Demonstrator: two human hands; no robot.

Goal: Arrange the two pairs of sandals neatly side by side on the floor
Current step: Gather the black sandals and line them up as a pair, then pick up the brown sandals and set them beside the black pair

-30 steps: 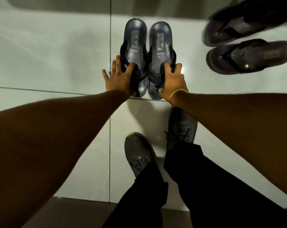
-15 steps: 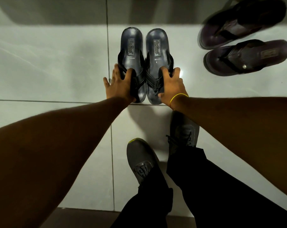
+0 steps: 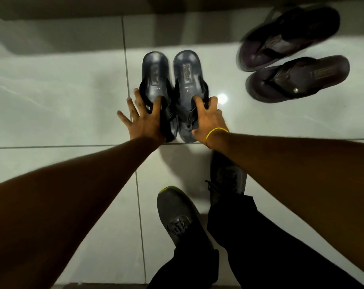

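Two dark blue sandals lie side by side on the white tiled floor, heels pointing away from me. My left hand (image 3: 142, 119) holds the strap of the left blue sandal (image 3: 155, 71), thumb on top and fingers spread. My right hand (image 3: 208, 119), with a yellow band on the wrist, grips the strap of the right blue sandal (image 3: 187, 71). At the upper right lie two dark brown thong sandals, one (image 3: 281, 44) slanted and one (image 3: 298, 79) lying nearly crosswise, apart from the blue pair.
My two grey sneakers (image 3: 177, 213) and black trouser legs stand just below the hands. A dark wall base (image 3: 72, 9) runs along the top. Bare floor tiles (image 3: 52, 90) spread to the left of the blue pair.
The blue pair sits lower in the frame as the view has tilted; both hands have stayed on the straps, and the left hand's fingers have spread a little wider.
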